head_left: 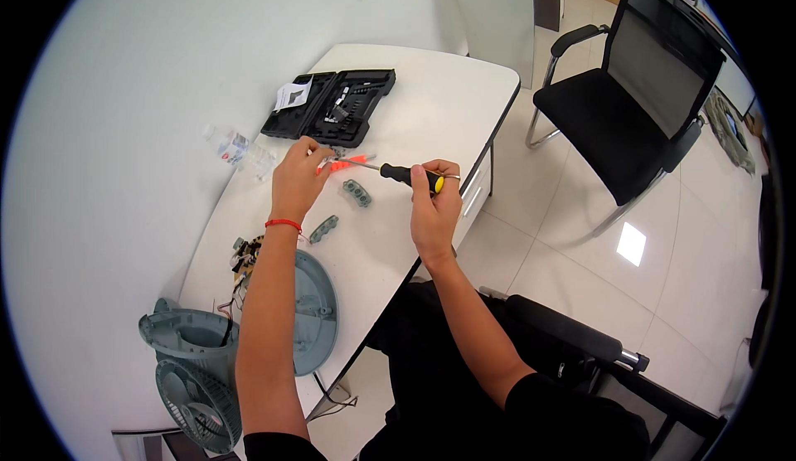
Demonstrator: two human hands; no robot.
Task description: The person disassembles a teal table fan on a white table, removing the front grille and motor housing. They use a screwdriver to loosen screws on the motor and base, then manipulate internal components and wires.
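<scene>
My right hand (437, 212) grips the black and yellow handle of a screwdriver (398, 173), whose metal shaft points left toward my other hand. My left hand (298, 179), with a red cord at the wrist, has its fingers pinched together near the screwdriver's tip. What they hold is too small and hidden to make out. A bright orange-red strip (358, 163) lies beside those fingertips. Close by on the table are a grey-green curved plastic piece with round recesses (356, 193) and a similar small piece (324, 229) nearer my left wrist.
On the white table (439, 80), an open black tool case (352, 104) stands beyond my hands, beside a clear plastic bottle (240, 152). A round grey-green base (317, 316), wired parts (245, 254) and a fan housing (195, 337) sit left. A black chair (613, 121) is at right.
</scene>
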